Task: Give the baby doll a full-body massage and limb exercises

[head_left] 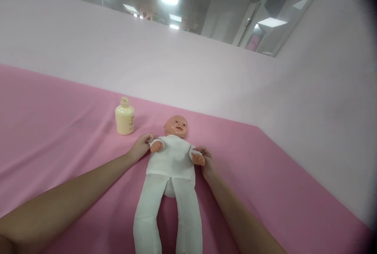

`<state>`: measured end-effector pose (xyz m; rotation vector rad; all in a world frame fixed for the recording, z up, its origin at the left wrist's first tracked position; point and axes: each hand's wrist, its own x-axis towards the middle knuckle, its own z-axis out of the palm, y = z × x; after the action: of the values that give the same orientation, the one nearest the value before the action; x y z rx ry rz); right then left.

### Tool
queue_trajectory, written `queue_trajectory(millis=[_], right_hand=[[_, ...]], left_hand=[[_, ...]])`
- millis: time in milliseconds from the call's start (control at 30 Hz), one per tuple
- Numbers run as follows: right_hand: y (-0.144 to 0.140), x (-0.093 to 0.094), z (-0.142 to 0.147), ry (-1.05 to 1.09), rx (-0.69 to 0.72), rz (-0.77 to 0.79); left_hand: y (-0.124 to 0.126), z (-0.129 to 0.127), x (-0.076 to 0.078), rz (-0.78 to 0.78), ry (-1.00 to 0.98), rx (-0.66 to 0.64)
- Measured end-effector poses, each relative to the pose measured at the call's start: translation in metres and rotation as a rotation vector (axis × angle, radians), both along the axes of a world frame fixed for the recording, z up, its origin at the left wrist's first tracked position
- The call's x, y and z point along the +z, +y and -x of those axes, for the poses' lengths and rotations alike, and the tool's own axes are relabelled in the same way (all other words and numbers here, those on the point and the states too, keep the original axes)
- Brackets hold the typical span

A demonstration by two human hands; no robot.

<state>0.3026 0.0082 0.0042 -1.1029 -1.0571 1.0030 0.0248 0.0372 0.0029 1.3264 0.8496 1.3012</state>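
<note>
On the pink tabletop (59, 128), the left hand (140, 147) pinches the sleeve of a baby doll (172, 159) lying face up, while the right hand (206, 161) grips the opposite sleeve. A cream lotion bottle (125, 116) stands upright near the left hand.

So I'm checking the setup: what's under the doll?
The doll lies face up on a pink cloth, which shows all around it. Both hands, left and right, grip its sleeves. What the cloth covers beneath cannot be seen.
</note>
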Motion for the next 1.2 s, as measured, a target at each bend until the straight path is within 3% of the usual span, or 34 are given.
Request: queue_trajectory(millis=[233,500,800,900,1000,1200], right_hand=[[-0.009,0.012,0.007,0.113,0.088,-0.005],[-0.011,0.017,0.007,0.132,0.037,0.037],[-0.012,0.011,0.005,-0.088,-0.157,-0.053],[-0.011,0.010,0.001,-0.148,-0.205,0.006],[-0.009,0.007,-0.002,-0.185,-0.194,0.064],[-0.007,0.001,-0.003,-0.180,-0.106,0.027]], left_hand=[[-0.007,-0.001,0.010,0.064,0.009,0.039],[-0.004,0.000,0.004,0.023,0.042,0.106],[-0.002,0.003,0.003,-0.043,0.234,0.167],[-0.002,0.004,0.000,-0.054,0.343,0.221],[-0.001,0.004,-0.003,-0.068,0.410,0.213],[-0.001,0.005,-0.004,-0.059,0.443,0.185]])
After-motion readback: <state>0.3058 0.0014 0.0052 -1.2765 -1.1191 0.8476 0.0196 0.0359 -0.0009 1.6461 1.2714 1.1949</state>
